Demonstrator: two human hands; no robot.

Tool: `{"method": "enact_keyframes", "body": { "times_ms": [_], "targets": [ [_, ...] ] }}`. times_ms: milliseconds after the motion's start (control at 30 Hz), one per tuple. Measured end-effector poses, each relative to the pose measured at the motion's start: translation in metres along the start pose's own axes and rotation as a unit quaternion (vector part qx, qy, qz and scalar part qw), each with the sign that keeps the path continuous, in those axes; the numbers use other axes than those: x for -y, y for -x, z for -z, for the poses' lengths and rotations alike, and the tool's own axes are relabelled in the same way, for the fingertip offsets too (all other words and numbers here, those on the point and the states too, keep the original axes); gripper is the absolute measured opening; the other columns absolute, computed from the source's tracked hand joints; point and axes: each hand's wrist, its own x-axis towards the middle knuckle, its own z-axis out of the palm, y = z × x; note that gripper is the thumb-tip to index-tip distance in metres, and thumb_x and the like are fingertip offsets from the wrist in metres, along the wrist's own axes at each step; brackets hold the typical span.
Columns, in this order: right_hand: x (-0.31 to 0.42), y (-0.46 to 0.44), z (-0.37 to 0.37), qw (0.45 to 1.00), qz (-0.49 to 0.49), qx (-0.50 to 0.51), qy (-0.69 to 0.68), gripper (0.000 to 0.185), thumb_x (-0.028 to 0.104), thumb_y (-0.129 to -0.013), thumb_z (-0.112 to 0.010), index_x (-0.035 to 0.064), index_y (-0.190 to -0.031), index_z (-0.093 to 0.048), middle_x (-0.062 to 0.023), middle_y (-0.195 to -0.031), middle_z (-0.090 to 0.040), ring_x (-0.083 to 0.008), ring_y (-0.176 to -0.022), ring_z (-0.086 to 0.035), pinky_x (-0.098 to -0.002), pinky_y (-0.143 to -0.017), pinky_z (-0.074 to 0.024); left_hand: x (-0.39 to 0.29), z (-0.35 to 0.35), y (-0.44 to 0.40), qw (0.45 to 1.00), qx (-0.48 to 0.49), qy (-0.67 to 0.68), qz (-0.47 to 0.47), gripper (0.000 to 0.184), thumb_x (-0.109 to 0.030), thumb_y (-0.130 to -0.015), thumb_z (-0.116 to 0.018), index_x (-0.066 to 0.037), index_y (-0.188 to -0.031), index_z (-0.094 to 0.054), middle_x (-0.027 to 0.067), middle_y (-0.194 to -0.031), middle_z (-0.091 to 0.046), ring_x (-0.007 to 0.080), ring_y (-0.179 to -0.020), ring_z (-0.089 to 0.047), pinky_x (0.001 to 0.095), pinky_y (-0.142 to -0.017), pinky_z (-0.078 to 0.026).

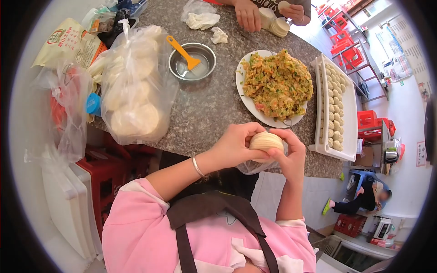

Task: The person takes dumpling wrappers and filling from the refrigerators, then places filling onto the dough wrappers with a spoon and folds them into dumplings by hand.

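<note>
My left hand (234, 144) and my right hand (291, 152) hold a stack of round dough wrappers (266, 142) between them at the table's front edge. Both hands' fingers are closed round the stack, and clear plastic (252, 167) hangs beneath it. Just beyond lies a white plate (244, 94) heaped with chopped filling (277, 84). To the right, a white tray (349, 123) holds rows of shaped dumplings (336, 109). A metal bowl (176, 73) with an orange-handled brush (182, 52) stands at the left, beside a plastic bag of wrappers (136, 91).
Across the speckled table (205, 113), another person's hands (248, 16) are near more wrapper stacks (278, 27). Crumpled tissues (219, 35) lie near them. Packets (66, 43) and a blue lid (93, 103) are at the left. A seated person (366, 195) is at the lower right.
</note>
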Motion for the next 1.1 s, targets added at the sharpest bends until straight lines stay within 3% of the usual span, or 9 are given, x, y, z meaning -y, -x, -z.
{"method": "enact_keyframes", "body": {
  "times_ms": [100,233,433,633,700,833,900,933,1100],
  "targets": [
    [0.000,0.000,0.002,0.993,0.041,0.051,0.103,0.030,0.015,-0.075,-0.073,-0.0028,-0.096,-0.062,-0.0067,-0.087,-0.061,-0.0149,-0.082,-0.056,-0.0276,-0.074,-0.0440,-0.001,0.004,0.000,0.999,-0.003,0.014,0.034,0.040,-0.009,-0.073,-0.078,0.000,-0.106,-0.059,0.0074,-0.101,-0.065,0.0122,-0.095,-0.061,0.0287,-0.084,-0.050],
    [-0.010,0.003,-0.005,0.999,0.010,-0.046,-0.006,0.030,0.017,-0.074,-0.074,-0.0029,-0.094,-0.063,-0.0075,-0.086,-0.061,-0.0153,-0.081,-0.056,-0.0275,-0.074,-0.0441,0.015,-0.002,-0.001,0.986,-0.031,0.161,-0.017,0.033,-0.009,-0.074,-0.077,0.001,-0.102,-0.061,0.0062,-0.094,-0.067,0.0108,-0.088,-0.062,0.0278,-0.081,-0.050],
    [0.001,-0.003,-0.004,0.998,0.028,0.026,0.057,0.029,0.017,-0.075,-0.074,-0.0024,-0.094,-0.063,-0.0081,-0.090,-0.062,-0.0160,-0.084,-0.057,-0.0275,-0.077,-0.0447,0.000,0.017,0.000,0.994,0.033,-0.097,-0.027,0.034,-0.012,-0.076,-0.076,0.003,-0.101,-0.059,0.0069,-0.092,-0.065,0.0114,-0.083,-0.064,0.0262,-0.075,-0.053],
    [-0.008,0.000,-0.017,0.999,0.004,-0.037,-0.010,0.030,0.015,-0.073,-0.075,-0.0020,-0.094,-0.064,-0.0076,-0.089,-0.063,-0.0169,-0.084,-0.058,-0.0281,-0.077,-0.0449,0.016,0.006,0.001,0.982,-0.062,0.168,-0.058,0.027,-0.016,-0.077,-0.075,0.002,-0.091,-0.061,0.0061,-0.082,-0.066,0.0095,-0.076,-0.063,0.0258,-0.067,-0.052],
    [-0.002,-0.004,-0.018,0.999,0.008,-0.037,-0.031,0.029,0.015,-0.073,-0.075,-0.0020,-0.094,-0.064,-0.0076,-0.088,-0.063,-0.0168,-0.083,-0.058,-0.0279,-0.077,-0.0448,0.003,0.021,0.003,0.999,0.000,-0.025,-0.045,0.029,-0.017,-0.076,-0.076,0.001,-0.092,-0.060,0.0056,-0.083,-0.065,0.0095,-0.076,-0.062,0.0256,-0.068,-0.051],
    [0.001,-0.005,-0.017,0.998,0.022,0.015,0.052,0.028,0.016,-0.074,-0.074,-0.0014,-0.094,-0.064,-0.0076,-0.088,-0.062,-0.0164,-0.083,-0.057,-0.0273,-0.076,-0.0445,0.002,0.020,0.004,0.988,-0.008,-0.138,-0.072,0.029,-0.016,-0.076,-0.076,0.001,-0.093,-0.060,0.0054,-0.083,-0.065,0.0093,-0.076,-0.062,0.0259,-0.068,-0.051],
    [-0.002,-0.005,-0.022,1.000,0.003,-0.019,0.018,0.028,0.015,-0.074,-0.074,-0.0013,-0.093,-0.064,-0.0078,-0.087,-0.062,-0.0164,-0.082,-0.057,-0.0272,-0.076,-0.0444,0.013,0.004,0.003,0.980,-0.083,0.159,-0.084,0.028,-0.016,-0.077,-0.076,0.001,-0.093,-0.060,0.0053,-0.081,-0.065,0.0090,-0.075,-0.061,0.0264,-0.066,-0.049],
    [-0.004,-0.007,-0.023,1.000,0.007,-0.023,0.004,0.027,0.014,-0.074,-0.074,-0.0013,-0.093,-0.064,-0.0077,-0.087,-0.062,-0.0163,-0.081,-0.057,-0.0269,-0.075,-0.0444,0.011,0.009,0.004,0.980,-0.083,0.159,-0.086,0.028,-0.016,-0.077,-0.076,0.001,-0.093,-0.060,0.0053,-0.081,-0.065,0.0090,-0.075,-0.061,0.0264,-0.066,-0.049],
    [0.011,-0.018,-0.027,0.989,0.061,0.065,0.115,0.025,0.012,-0.073,-0.075,-0.0013,-0.091,-0.065,-0.0072,-0.084,-0.062,-0.0157,-0.077,-0.057,-0.0260,-0.073,-0.0441,-0.005,0.035,0.010,0.988,-0.001,-0.145,-0.059,0.031,-0.017,-0.077,-0.075,0.001,-0.097,-0.060,0.0049,-0.086,-0.065,0.0086,-0.078,-0.060,0.0260,-0.068,-0.050]
  ]
}}
